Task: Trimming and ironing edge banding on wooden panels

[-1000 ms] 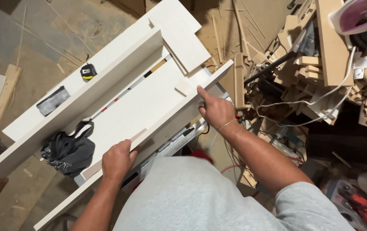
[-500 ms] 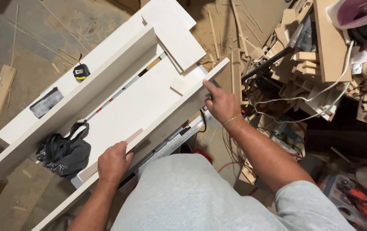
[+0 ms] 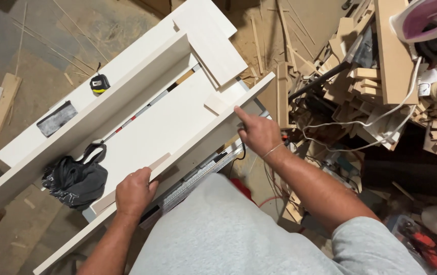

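A long white board (image 3: 213,133) stands on edge along the near side of a white panel assembly (image 3: 162,122). My left hand (image 3: 136,192) grips this board near its lower end, next to a small pale wood strip (image 3: 158,162). My right hand (image 3: 259,133) rests against the board's upper part, index finger pointing along its top edge. A small pale wood block (image 3: 217,103) lies on the panel just beyond that finger.
A dark grey cloth bag (image 3: 75,179) lies on the panel at left. A yellow-black tape measure (image 3: 99,83) and a grey pad (image 3: 57,118) sit on the far board. A heap of wood offcuts (image 3: 371,86) and white cables (image 3: 361,122) fills the right side.
My right hand has slid a little along the board's top edge, index finger now stretched out. The left hand keeps its grip. The view has shifted slightly.
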